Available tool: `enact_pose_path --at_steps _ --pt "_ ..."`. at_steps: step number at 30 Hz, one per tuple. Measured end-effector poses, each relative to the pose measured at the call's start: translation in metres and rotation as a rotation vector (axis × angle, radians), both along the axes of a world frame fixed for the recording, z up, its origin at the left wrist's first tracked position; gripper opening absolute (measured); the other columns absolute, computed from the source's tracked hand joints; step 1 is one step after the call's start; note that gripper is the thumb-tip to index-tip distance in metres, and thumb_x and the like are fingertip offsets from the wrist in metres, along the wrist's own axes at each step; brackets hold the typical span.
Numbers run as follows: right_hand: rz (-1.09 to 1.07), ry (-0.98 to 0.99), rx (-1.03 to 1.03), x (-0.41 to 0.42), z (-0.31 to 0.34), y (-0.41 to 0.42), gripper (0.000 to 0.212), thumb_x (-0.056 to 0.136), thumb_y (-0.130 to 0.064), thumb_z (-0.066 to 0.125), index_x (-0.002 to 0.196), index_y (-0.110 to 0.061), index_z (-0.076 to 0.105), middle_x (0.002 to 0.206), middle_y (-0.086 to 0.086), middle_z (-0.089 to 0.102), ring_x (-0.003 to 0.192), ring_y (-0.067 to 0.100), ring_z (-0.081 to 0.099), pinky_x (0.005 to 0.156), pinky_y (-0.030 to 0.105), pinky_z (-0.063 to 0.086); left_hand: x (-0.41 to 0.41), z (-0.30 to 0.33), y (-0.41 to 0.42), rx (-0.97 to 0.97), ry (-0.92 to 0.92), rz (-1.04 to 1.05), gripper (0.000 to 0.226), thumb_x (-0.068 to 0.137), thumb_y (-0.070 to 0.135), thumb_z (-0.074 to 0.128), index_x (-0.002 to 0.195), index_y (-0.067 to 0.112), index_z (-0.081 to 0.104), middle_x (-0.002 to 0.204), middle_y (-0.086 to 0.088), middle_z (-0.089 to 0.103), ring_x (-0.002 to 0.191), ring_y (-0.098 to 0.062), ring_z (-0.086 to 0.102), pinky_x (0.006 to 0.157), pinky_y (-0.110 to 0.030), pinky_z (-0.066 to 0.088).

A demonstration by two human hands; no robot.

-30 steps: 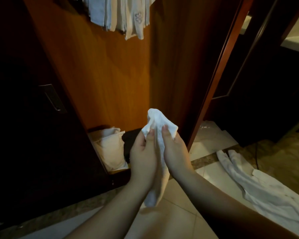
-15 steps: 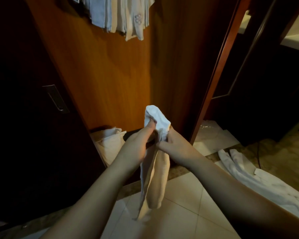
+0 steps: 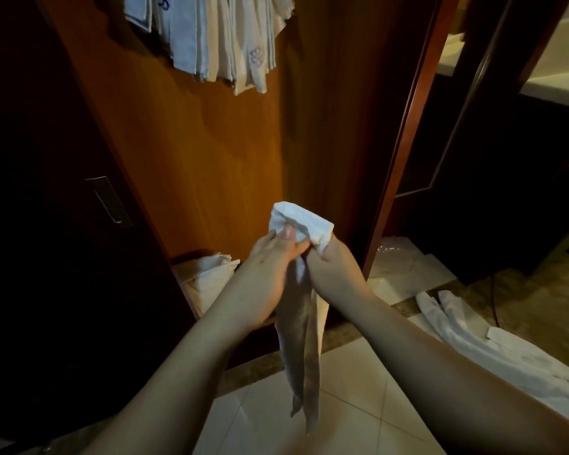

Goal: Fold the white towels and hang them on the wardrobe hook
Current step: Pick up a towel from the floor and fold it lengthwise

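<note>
White towel is doubled over at chest height before the wardrobe panel, tail hanging toward the floor tiles. My left hand and right hand both pinch it just under the fold, probably to keep the loop ready for hooking. Hung towels up top; another white cloth lies on the floor right.

We read this as a bedroom or hotel-room closet area: tall orange-brown wooden wardrobe panel, folded white cloths hanging at its top, dark sliding door with recessed metal handle, glossy cream floor tiles, crumpled white linen on the floor.
</note>
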State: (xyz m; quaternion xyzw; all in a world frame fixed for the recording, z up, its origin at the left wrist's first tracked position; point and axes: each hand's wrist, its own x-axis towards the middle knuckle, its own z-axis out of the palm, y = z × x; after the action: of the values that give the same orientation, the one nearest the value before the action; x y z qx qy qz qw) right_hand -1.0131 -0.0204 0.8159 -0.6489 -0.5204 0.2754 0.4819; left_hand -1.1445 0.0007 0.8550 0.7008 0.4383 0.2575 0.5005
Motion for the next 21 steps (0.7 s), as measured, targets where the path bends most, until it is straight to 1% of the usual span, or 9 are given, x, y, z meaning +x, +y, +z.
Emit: enact_pose_path --at_steps 2,4,7,9,11,13,16,19,21 --pt "-0.019 0.108 -0.006 0.011 0.01 0.0 0.019 0.103 -0.023 0.05 0.104 -0.016 0.068 0.102 0.023 0.069 0.095 0.034 0.066 0.072 0.038 0.052 -0.006 -0.002 0.008 0.057 -0.083 0.058 0.043 0.105 0.046 0.027 0.136 0.036 0.054 0.149 0.014 0.041 0.123 0.003 0.04 0.099 -0.018 0.032" --pt "0.016 0.201 -0.031 0.023 0.024 0.0 0.017 0.101 -0.028 0.053 0.1 -0.019 0.068 0.107 0.023 0.069 0.099 0.038 0.066 0.081 0.042 0.053 -0.01 -0.004 0.016 0.131 -0.203 0.179 0.035 0.096 0.053 0.046 0.128 0.039 0.054 0.141 0.016 0.047 0.126 0.0 0.044 0.11 -0.039 0.04" --pt "0.146 0.329 -0.02 0.034 0.04 0.001 0.02 0.095 -0.032 0.055 0.102 -0.02 0.07 0.111 0.017 0.072 0.105 0.031 0.069 0.097 0.047 0.051 -0.013 -0.006 0.028 0.004 -0.309 0.122 0.081 0.068 0.064 0.079 0.135 0.032 0.047 0.143 0.006 0.052 0.135 -0.016 0.047 0.11 -0.043 0.042" --pt "0.216 0.357 -0.022 0.04 0.049 0.004 0.031 0.087 -0.035 0.053 0.103 -0.016 0.07 0.114 0.018 0.071 0.111 0.036 0.066 0.104 0.051 0.048 -0.014 -0.004 0.039 -0.104 -0.399 -0.024 0.096 0.049 0.065 0.087 0.13 0.026 0.053 0.127 0.005 0.066 0.123 -0.019 0.059 0.104 -0.042 0.045" --pt "0.268 0.39 -0.012 0.046 0.054 0.008 0.036 0.083 -0.033 0.05 0.107 -0.014 0.069 0.115 0.016 0.071 0.113 0.036 0.065 0.11 0.056 0.042 -0.015 0.0 0.047 -0.136 -0.426 -0.13 0.098 0.043 0.066 0.089 0.127 0.026 0.057 0.12 0.003 0.071 0.114 -0.019 0.066 0.096 -0.039 0.049" --pt "0.381 0.44 0.014 0.048 0.061 0.009 0.044 0.085 -0.027 0.045 0.123 -0.015 0.062 0.125 0.016 0.067 0.12 0.033 0.062 0.11 0.051 0.044 -0.013 0.005 0.048 -0.13 -0.437 -0.19 0.094 0.045 0.065 0.089 0.127 0.032 0.059 0.123 0.001 0.07 0.114 -0.02 0.066 0.094 -0.038 0.052" --pt "0.54 0.418 0.069 0.05 0.072 0.007 0.054 0.088 -0.018 0.037 0.141 -0.021 0.046 0.143 0.008 0.054 0.13 0.023 0.057 0.102 0.031 0.049 -0.005 0.012 0.044 -0.145 -0.415 -0.24 0.086 0.049 0.061 0.09 0.124 0.03 0.061 0.121 0.0 0.071 0.115 -0.022 0.066 0.1 -0.044 0.049" --pt "0.523 0.37 0.1 0.055 0.081 0.007 0.059 0.088 -0.018 0.038 0.147 -0.021 0.039 0.148 -0.005 0.048 0.134 0.013 0.051 0.103 0.025 0.046 0.003 0.022 0.036 -0.11 -0.404 -0.18 0.037 0.073 0.043 0.077 0.105 0.027 0.072 0.108 0.001 0.075 0.104 -0.018 0.07 0.096 -0.043 0.052" --pt "0.479 0.417 0.104 0.059 0.081 0.008 0.053 0.09 -0.025 0.042 0.143 -0.023 0.047 0.141 -0.001 0.057 0.129 0.015 0.056 0.106 0.03 0.046 0.008 0.029 0.032 -0.065 -0.416 -0.13 0.022 0.082 0.037 0.069 0.101 0.025 0.073 0.102 0.002 0.076 0.098 -0.018 0.072 0.089 -0.04 0.054"
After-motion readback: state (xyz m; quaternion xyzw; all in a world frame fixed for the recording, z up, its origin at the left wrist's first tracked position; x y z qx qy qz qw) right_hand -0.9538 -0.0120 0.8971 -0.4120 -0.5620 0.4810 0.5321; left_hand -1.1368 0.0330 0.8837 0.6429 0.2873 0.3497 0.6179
